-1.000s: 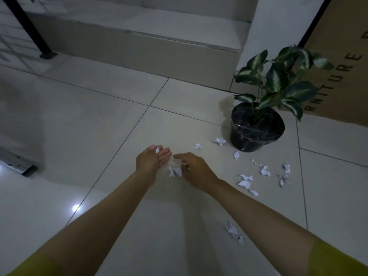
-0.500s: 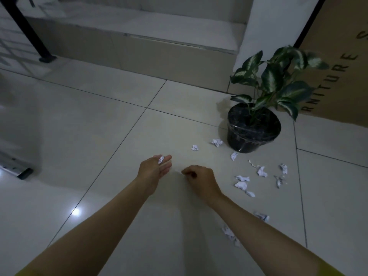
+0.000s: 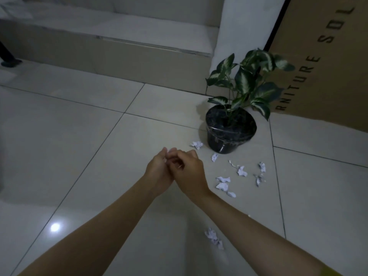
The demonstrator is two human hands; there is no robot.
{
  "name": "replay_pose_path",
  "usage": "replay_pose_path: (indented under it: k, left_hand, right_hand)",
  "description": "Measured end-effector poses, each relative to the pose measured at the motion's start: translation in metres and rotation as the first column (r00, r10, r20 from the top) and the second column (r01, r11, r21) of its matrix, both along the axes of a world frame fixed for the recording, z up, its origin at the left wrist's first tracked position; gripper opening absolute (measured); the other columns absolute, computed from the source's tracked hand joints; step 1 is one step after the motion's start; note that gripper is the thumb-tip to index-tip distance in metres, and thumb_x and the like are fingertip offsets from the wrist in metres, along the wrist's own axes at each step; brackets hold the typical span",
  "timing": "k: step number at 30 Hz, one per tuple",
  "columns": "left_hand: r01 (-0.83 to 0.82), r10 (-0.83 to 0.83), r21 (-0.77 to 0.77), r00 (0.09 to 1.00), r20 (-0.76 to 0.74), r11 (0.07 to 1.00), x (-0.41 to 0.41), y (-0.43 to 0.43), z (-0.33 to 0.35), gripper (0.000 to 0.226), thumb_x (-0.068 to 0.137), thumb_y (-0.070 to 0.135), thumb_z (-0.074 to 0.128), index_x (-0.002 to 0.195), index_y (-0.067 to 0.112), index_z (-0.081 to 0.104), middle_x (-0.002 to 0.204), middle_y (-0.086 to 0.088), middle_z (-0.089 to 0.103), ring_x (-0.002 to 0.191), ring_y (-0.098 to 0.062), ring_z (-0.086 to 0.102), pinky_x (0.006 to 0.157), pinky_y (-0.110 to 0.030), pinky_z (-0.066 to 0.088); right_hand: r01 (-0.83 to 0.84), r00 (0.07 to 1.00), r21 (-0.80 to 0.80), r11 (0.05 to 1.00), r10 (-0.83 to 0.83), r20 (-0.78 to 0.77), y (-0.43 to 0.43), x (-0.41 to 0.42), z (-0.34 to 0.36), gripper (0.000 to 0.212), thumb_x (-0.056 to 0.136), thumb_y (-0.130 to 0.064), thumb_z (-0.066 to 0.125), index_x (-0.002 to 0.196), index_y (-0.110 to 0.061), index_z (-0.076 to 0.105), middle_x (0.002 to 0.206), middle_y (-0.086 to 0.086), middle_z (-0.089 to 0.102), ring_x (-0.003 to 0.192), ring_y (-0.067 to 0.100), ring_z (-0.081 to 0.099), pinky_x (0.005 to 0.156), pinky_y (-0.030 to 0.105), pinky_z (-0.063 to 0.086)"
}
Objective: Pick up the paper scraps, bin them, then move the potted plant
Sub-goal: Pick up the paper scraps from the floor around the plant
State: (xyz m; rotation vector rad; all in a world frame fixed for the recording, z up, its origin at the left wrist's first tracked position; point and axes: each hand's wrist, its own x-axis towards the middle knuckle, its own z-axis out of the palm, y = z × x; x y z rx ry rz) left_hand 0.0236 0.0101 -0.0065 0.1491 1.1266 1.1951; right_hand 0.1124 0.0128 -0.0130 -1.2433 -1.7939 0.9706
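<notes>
My left hand (image 3: 158, 170) is cupped, palm turned right, and holds paper scraps; a white bit shows at its fingertips. My right hand (image 3: 189, 172) presses against it with fingers curled into the left palm; whatever it holds is hidden. A potted plant (image 3: 231, 134) with green-and-white leaves stands in a black pot to the upper right. Several white paper scraps (image 3: 223, 185) lie on the floor to the right of my hands. One scrap (image 3: 197, 144) lies beside the pot, and another clump (image 3: 214, 238) lies under my right forearm.
A raised tiled step (image 3: 119, 62) runs across the back. A large cardboard box (image 3: 326, 62) with printed letters leans at the right behind the plant. A white pillar (image 3: 245, 26) rises beside it. A black post foot (image 3: 8, 60) stands at far left.
My right hand has lifted off the floor and moved left to meet my left hand. The scraps that lay between my hands are gone from the floor. The view has shifted slightly.
</notes>
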Motion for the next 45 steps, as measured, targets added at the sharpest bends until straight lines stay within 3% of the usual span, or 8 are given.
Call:
replay_pose_path:
  k: [9,13,21,25,28,33,39,45]
  left_hand:
    - [-0.066,0.077,0.043,0.934,-0.348,0.997,-0.022,0.024,-0.014,0.029,0.102,0.007,0.024,0.102,-0.007,0.050,0.101,-0.021,0.059,0.112,-0.036,0.056,0.100,-0.034,0.044]
    - [-0.107,0.119,0.051,0.923,-0.366,0.993,-0.036,0.024,-0.017,0.036,0.102,0.022,0.028,0.079,0.008,0.050,0.091,-0.012,0.062,0.089,-0.025,0.062,0.082,-0.025,0.052]
    - [0.013,-0.003,0.028,0.949,-0.317,1.000,-0.043,0.022,-0.029,0.036,0.102,0.017,0.020,0.087,-0.001,0.048,0.132,-0.030,0.051,0.101,-0.033,0.059,0.090,-0.035,0.045]
    - [-0.011,0.010,-0.003,0.969,-0.248,1.000,-0.031,0.025,-0.024,0.034,0.100,0.013,0.021,0.076,0.003,0.043,0.135,-0.032,0.048,0.104,-0.033,0.057,0.091,-0.036,0.043]
    - [-0.046,0.046,0.004,0.989,-0.140,0.999,-0.017,0.028,-0.020,0.057,0.103,0.032,0.022,0.141,-0.010,0.027,0.139,-0.031,0.045,0.111,-0.034,0.056,0.098,-0.036,0.043]
    - [-0.095,0.095,0.010,0.995,0.004,0.995,0.004,0.034,-0.010,0.040,0.102,0.029,0.028,0.128,0.001,0.043,0.131,-0.021,0.054,0.111,-0.030,0.059,0.105,-0.040,0.040]
    - [-0.015,0.010,0.056,0.997,0.078,0.998,0.027,0.039,-0.005,0.038,0.102,0.031,0.026,0.080,0.009,0.048,0.091,-0.016,0.058,0.084,-0.024,0.060,0.091,-0.037,0.047]
    - [0.099,-0.091,0.144,0.994,-0.065,0.985,0.038,0.040,-0.009,0.045,0.103,0.025,0.022,0.121,-0.009,0.045,0.112,-0.024,0.061,0.095,-0.027,0.062,0.071,-0.021,0.058]
  right_hand:
    - [0.020,0.992,0.025,0.999,-0.023,0.125,0.048,-0.009,-0.033,0.022,0.087,0.003,0.044,0.104,-0.004,0.057,0.109,0.015,0.060,0.104,0.028,0.053,0.084,0.027,0.039]
    - [-0.265,0.820,-0.141,0.954,0.300,0.487,0.078,-0.007,-0.056,0.056,0.092,0.003,0.039,0.144,-0.011,0.024,0.157,0.012,0.015,0.144,0.025,0.014,0.115,0.033,0.018]
    - [-0.351,0.653,-0.019,0.936,0.259,0.711,0.071,0.005,-0.084,0.031,0.087,0.011,0.040,0.110,0.003,0.059,0.119,0.020,0.055,0.112,0.033,0.046,0.093,0.041,0.043]
    - [-0.181,0.842,-0.045,0.982,0.179,0.509,0.066,0.015,-0.074,0.030,0.086,0.007,0.045,0.105,-0.001,0.067,0.111,0.018,0.064,0.105,0.030,0.054,0.089,0.026,0.039]
    - [0.117,0.988,-0.083,0.990,-0.107,0.113,0.059,0.016,-0.047,0.022,0.080,0.004,0.056,0.093,-0.005,0.071,0.094,0.011,0.070,0.081,0.002,0.062,0.072,0.001,0.040]
    - [0.111,0.931,-0.266,0.958,-0.194,-0.308,0.051,0.015,-0.016,0.018,0.079,-0.008,0.069,0.080,-0.025,0.061,0.092,0.011,0.068,0.078,0.013,0.066,0.073,0.020,0.052]
    - [0.040,0.921,-0.234,0.971,-0.126,-0.368,0.045,0.033,-0.009,0.030,0.078,0.006,0.062,0.083,-0.024,0.057,0.074,0.000,0.061,0.066,-0.001,0.059,0.064,0.008,0.049]
    - [0.053,0.980,-0.134,0.990,-0.078,-0.184,0.042,0.036,-0.018,0.025,0.082,-0.001,0.060,0.101,-0.017,0.060,0.083,0.001,0.064,0.069,-0.003,0.059,0.064,0.004,0.046]
